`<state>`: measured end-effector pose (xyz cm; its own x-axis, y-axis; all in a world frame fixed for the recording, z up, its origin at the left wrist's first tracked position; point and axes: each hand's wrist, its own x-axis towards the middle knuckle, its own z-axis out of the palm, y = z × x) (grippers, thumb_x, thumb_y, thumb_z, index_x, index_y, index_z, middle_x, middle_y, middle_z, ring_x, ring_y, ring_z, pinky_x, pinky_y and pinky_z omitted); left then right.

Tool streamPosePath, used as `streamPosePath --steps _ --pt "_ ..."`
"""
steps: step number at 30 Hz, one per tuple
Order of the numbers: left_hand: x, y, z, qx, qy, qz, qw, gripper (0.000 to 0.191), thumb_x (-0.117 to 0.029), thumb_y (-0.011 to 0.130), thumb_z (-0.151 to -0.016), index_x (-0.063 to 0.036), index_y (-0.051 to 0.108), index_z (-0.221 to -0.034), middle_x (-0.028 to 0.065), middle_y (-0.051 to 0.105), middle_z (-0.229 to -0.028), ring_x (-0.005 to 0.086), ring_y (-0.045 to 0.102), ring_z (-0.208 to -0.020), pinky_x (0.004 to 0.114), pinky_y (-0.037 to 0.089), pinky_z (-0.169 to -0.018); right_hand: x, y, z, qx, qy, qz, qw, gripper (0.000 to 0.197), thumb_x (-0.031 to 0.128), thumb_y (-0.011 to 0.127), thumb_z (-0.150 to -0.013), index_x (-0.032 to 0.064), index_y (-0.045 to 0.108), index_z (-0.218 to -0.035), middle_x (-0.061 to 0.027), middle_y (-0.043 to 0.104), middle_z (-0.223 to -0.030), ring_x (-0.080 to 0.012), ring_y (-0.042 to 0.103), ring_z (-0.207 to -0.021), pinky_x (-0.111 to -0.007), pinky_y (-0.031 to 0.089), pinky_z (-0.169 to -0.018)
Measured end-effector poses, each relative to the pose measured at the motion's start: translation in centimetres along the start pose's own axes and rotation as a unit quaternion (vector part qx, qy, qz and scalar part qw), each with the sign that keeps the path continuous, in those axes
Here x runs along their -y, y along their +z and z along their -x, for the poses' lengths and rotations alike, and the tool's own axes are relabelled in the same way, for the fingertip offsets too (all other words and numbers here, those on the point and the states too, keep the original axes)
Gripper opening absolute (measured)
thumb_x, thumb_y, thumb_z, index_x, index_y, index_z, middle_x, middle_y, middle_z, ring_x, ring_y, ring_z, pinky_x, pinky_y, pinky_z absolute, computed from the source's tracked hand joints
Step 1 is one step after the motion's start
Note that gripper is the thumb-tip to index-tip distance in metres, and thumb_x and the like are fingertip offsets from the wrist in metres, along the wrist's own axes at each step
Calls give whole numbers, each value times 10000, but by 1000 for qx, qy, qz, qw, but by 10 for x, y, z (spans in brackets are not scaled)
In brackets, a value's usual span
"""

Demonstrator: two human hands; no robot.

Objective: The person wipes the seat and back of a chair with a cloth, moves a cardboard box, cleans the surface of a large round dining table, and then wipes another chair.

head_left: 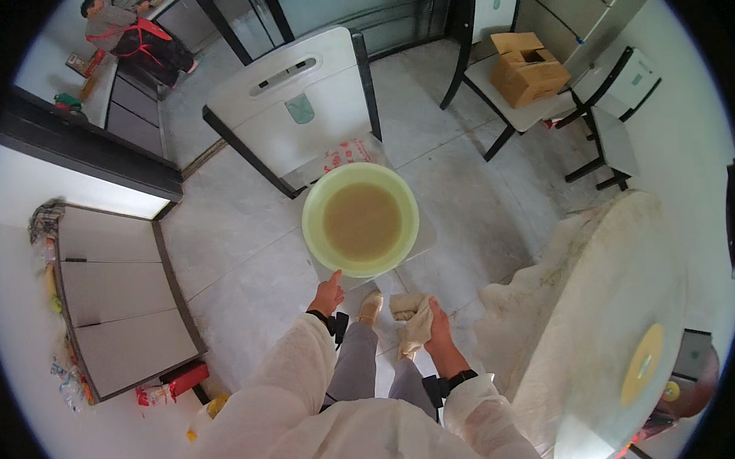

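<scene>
A pale green plastic basin [363, 268] holding cloudy brown water rests on the seat of a white chair [330, 89] in front of me. My left hand [328, 294] is just below the basin's near rim, its index finger extended toward the rim; whether the fingertip touches it I cannot tell. Nothing shows in that hand. My right hand [438, 325] grips a beige cloth [413, 317], bunched up, to the right of my legs and away from the basin. A plastic bag [355, 153] with red print lies behind the basin against the chair's backrest.
On the right stands a round table [599, 318] under a pale cover. Further back, an open cardboard box [528, 75] sits on a chair, with another chair [612, 136] beside it. A low cabinet [124, 301] is at left. A person [141, 42] works at a far counter.
</scene>
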<state>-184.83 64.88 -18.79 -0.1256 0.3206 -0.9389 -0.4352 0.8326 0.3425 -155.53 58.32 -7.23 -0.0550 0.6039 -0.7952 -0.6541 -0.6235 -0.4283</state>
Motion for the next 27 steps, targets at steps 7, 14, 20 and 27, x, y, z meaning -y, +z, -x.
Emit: streamPosePath --steps 7,14,20,27 --pt "20 -41 -117 186 342 -78 918 400 -261 655 -923 -28 538 -1226 132 599 -1234 263 585 -1136 389 486 -951 -15 48 -33 95 34 -45 994 670 606 428 -965 21 533 -1274 -137 608 -1198 -271 605 -1080 -411 503 -934" --pt "12 -79 -137 -11 595 -319 737 212 -70 660 -827 -42 623 -1034 169 678 -905 340 662 -930 422 516 -778 -29 75 -44 109 116 -83 984 606 546 440 -986 22 536 -1277 -144 617 -1191 -270 599 -1103 -406 488 -953" --pt "-57 63 9 115 211 88 967 334 58 554 -762 59 574 -1095 112 612 -1007 251 638 -824 362 517 -672 -28 21 -20 51 73 -89 992 560 505 503 -972 25 562 -1255 -135 634 -1165 -271 620 -1055 -393 503 -928" --pt "-102 114 131 182 231 -93 951 363 12 580 -727 62 603 -1086 94 648 -954 202 645 -806 313 506 -649 -55 -7 -17 2 32 -38 999 592 505 578 -935 13 567 -1263 -102 629 -1177 -233 612 -1043 -360 489 -926"
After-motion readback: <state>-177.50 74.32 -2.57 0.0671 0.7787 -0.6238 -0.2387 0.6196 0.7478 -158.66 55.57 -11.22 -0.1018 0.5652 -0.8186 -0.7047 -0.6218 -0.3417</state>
